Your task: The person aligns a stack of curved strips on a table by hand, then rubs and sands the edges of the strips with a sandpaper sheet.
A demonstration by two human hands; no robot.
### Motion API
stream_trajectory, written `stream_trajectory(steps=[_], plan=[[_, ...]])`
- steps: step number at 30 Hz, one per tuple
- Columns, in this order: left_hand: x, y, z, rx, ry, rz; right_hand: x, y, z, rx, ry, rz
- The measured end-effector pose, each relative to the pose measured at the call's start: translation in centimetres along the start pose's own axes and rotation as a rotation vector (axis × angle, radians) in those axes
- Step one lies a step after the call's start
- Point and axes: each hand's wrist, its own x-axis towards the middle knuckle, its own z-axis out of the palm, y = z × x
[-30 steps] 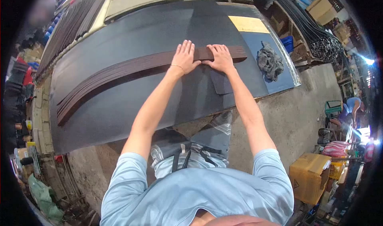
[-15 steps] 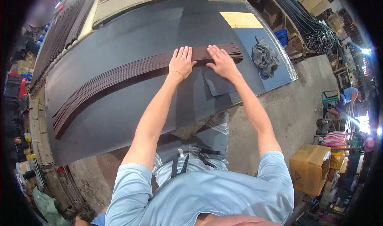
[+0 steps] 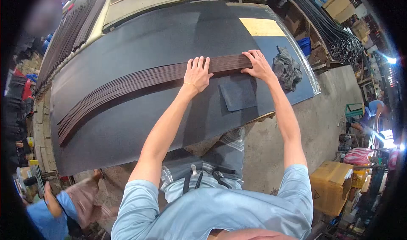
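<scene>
A long, curved stack of thin dark-brown strips (image 3: 140, 82) lies across the dark table surface. My left hand (image 3: 197, 75) rests over the stack right of its middle, fingers bent over the far side and thumb at the near side. At the stack's right end, my right hand (image 3: 259, 65) is closed around the strips, its fingers on the far edge and its thumb on the near one. Just below the stack, between my forearms, lies a small dark square sheet (image 3: 238, 95). A crumpled grey cloth (image 3: 287, 69) sits right of my right hand.
The dark-topped table (image 3: 127, 132) has a yellowish panel (image 3: 263, 27) at its far right. Hanging dark strips (image 3: 335, 32) stand beyond. A cardboard box (image 3: 330, 187) is on the floor at right. One person (image 3: 63, 204) is at lower left, another (image 3: 373, 113) far right.
My right hand has shifted right to the end of the stack and closed around it. My left hand has curled from flat onto the strips. A person has come into view at lower left.
</scene>
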Motion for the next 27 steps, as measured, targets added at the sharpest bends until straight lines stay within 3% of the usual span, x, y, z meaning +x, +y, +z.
stream_trajectory(steps=[5, 7, 9, 11, 15, 17, 18, 20, 21, 23, 25, 26, 27], plan=[[1.7, 1.3, -2.4, -0.032, -0.251, -0.061, 0.0, 0.1, 0.2, 0.081, -0.014, 0.049], [2.8, 2.7, -2.5, -0.031, -0.015, 0.080, 0.0, 0.3, 0.4, 0.077, -0.009, 0.039], [3.1, 4.1, -1.0, -0.050, 0.022, 0.229, -0.2, 0.1, 0.5, 0.093, 0.009, 0.051], [2.7, 5.2, 0.4, -0.079, -0.094, 0.192, -0.4, -0.3, 0.5, 0.107, -0.005, 0.082], [2.2, 5.3, 2.0, -0.129, 0.011, 0.187, -1.2, -1.5, 0.7, 0.045, -0.030, 0.109], [2.7, 4.7, 2.3, -0.090, 0.008, 0.199, -1.7, -4.0, 0.3, -0.084, 0.145, 0.182], [2.8, 4.6, 1.7, -0.133, -0.005, 0.196, -2.4, -5.6, -0.5, 0.006, 0.169, 0.196], [3.1, 4.0, -0.2, -0.140, -0.048, 0.146, -4.5, -9.2, -3.1, 0.178, -0.004, 0.270], [3.0, 3.8, -2.4, -0.157, -0.066, 0.083, -6.1, -10.5, -3.6, 0.174, -0.011, 0.272], [1.9, 1.3, -2.7, -0.156, 0.050, -0.010, -9.4, -12.4, -4.6, 0.173, -0.313, 0.374], [0.2, -2.1, -2.0, -0.075, 0.086, -0.046, -12.1, -13.2, -2.7, 0.085, -0.443, 0.334], [0.1, -3.0, -2.0, -0.077, 0.085, -0.036, -12.9, -13.1, -2.2, 0.125, -0.311, 0.302], [0.1, -4.0, -2.3, -0.154, -0.052, -0.065, -12.8, -13.2, -1.4, 0.125, -0.309, 0.301]])
